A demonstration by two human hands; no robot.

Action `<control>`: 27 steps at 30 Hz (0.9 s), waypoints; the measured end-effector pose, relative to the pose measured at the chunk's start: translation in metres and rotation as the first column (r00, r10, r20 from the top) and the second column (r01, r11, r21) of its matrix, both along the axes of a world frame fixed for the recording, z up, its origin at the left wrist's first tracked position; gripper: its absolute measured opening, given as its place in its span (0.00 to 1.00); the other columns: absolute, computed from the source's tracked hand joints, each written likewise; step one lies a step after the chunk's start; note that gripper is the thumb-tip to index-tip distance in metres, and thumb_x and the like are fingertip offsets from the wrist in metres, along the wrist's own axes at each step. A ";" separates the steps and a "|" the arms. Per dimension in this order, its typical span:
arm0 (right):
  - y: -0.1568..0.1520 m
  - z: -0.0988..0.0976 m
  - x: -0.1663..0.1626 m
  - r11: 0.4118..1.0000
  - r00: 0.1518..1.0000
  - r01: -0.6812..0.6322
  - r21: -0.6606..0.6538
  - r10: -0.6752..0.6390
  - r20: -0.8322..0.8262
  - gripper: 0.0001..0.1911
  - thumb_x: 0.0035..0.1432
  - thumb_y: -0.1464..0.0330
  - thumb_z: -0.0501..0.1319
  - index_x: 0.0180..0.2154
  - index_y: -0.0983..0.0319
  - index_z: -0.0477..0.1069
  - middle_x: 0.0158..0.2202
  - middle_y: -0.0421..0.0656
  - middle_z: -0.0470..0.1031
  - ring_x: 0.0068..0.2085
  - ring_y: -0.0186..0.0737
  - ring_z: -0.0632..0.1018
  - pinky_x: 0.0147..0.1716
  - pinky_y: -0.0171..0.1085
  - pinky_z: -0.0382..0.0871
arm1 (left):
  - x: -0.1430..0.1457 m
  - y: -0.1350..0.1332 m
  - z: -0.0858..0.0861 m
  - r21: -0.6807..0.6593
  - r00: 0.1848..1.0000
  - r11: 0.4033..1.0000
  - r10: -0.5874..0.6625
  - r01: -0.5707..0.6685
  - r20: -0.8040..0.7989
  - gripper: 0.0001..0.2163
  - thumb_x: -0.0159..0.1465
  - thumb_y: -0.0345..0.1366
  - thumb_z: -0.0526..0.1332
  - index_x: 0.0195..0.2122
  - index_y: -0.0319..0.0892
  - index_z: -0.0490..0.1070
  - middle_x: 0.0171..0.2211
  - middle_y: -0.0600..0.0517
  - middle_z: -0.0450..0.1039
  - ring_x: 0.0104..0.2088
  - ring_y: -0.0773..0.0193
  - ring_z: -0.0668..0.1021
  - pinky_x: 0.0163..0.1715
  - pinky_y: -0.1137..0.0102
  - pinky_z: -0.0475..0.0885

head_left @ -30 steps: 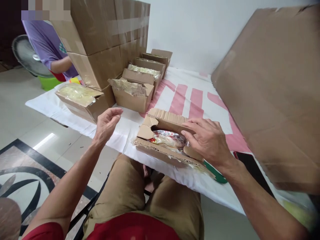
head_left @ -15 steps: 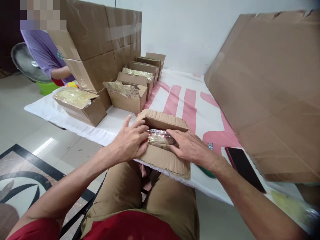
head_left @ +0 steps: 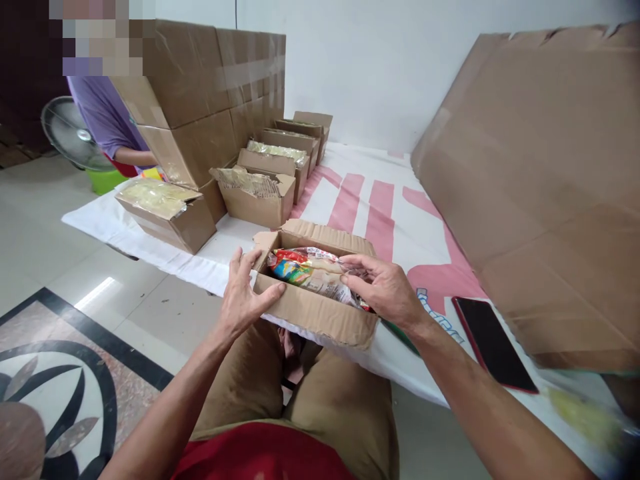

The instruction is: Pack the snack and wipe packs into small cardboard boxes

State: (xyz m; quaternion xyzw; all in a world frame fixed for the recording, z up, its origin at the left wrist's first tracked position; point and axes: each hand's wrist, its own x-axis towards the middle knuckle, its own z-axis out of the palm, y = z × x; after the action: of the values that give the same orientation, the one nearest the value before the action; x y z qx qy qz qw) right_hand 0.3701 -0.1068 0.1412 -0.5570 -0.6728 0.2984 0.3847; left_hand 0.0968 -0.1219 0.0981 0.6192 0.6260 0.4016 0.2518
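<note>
a person's bare hands work at an open cardboard box [head_left: 317, 317] at the center of the frame, where a clear-and-colored plastic packet [head_left: 305, 272] lies inside, between the raised flaps. the left hand [head_left: 243, 297] is spread at the box's left end, thumb on the near flap and fingers apart from it. the right hand [head_left: 393, 290] reaches in over the other end, thumb and fingertips on the packet; whether they pinch it is not clear. a dark phone [head_left: 495, 343] rests on the pink-and-white cloth [head_left: 383, 200] at lower right, near a large cardboard panel [head_left: 540, 187]. a row of opened boxes [head_left: 257, 198] and a taller stack [head_left: 200, 80] fill the upper left, beside a purple-sleeved co-worker [head_left: 103, 113].
</note>
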 end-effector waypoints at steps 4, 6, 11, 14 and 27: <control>0.004 0.008 0.002 0.997 0.958 0.033 -0.065 -0.050 -0.281 0.11 0.49 0.62 0.67 0.35 0.61 0.80 0.31 0.43 0.83 0.30 0.39 0.79 0.31 0.36 0.74 | 0.005 0.002 0.005 0.017 1.000 1.000 0.018 -0.018 0.020 0.35 0.53 0.45 0.71 0.62 0.44 0.70 0.75 0.35 0.48 0.77 0.37 0.51 0.67 0.43 0.66; 0.008 0.014 0.003 0.994 0.930 0.031 -0.106 -0.067 -0.362 0.09 0.48 0.62 0.68 0.30 0.60 0.78 0.29 0.42 0.81 0.27 0.36 0.77 0.26 0.34 0.71 | 0.007 0.003 0.007 0.026 1.000 1.000 0.010 -0.011 0.015 0.34 0.53 0.42 0.71 0.63 0.44 0.70 0.74 0.36 0.50 0.77 0.37 0.51 0.68 0.44 0.65; 0.015 0.024 0.008 0.977 0.964 -0.065 -0.203 0.009 -0.267 0.16 0.49 0.57 0.71 0.36 0.62 0.79 0.32 0.42 0.80 0.29 0.36 0.77 0.28 0.34 0.72 | 0.010 0.003 0.006 0.016 0.999 1.000 0.011 -0.011 0.031 0.35 0.55 0.43 0.69 0.64 0.43 0.69 0.74 0.36 0.52 0.76 0.38 0.56 0.69 0.45 0.64; 0.015 0.026 0.005 0.979 0.994 -0.111 -0.173 0.114 0.002 0.25 0.52 0.56 0.71 0.50 0.61 0.80 0.41 0.45 0.81 0.36 0.41 0.79 0.36 0.39 0.75 | 0.012 0.002 0.004 0.024 0.999 1.000 -0.002 0.002 0.035 0.35 0.56 0.44 0.67 0.65 0.40 0.67 0.73 0.35 0.54 0.76 0.41 0.56 0.72 0.47 0.59; 0.011 0.023 -0.002 0.977 0.979 -0.163 0.135 0.143 0.145 0.11 0.59 0.66 0.64 0.40 0.58 0.86 0.42 0.45 0.84 0.44 0.46 0.83 0.46 0.42 0.77 | 0.018 0.009 -0.002 0.096 0.999 0.995 0.022 -0.025 0.032 0.33 0.55 0.43 0.67 0.62 0.43 0.69 0.67 0.38 0.64 0.72 0.39 0.64 0.68 0.46 0.66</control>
State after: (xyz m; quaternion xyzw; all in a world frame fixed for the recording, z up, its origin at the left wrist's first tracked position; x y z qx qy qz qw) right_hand 0.3684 -0.0955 0.1639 -0.4928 -0.7581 0.2388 0.3541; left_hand 0.1152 -0.1132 0.0960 0.6170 0.6091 0.4437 0.2266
